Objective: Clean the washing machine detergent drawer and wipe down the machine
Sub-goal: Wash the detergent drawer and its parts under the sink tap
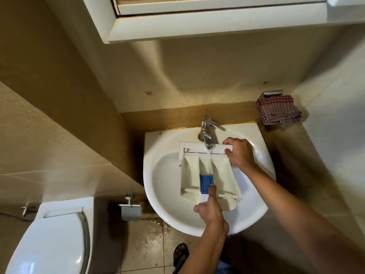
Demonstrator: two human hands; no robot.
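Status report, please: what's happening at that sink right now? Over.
Right hand grips detergent drawer by its front panel. Left hand holds near end, thumb by blue insert. Drawer over sink, tap running into middle compartment. Nothing blocking.

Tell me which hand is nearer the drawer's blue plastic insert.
Left. The left hand grips the near end of the white plastic detergent drawer, thumb on the blue plastic insert; the right hand grips its far front panel.

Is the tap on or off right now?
On. A stream of water falls from the tap into the middle compartment of the detergent drawer, held over the sink.
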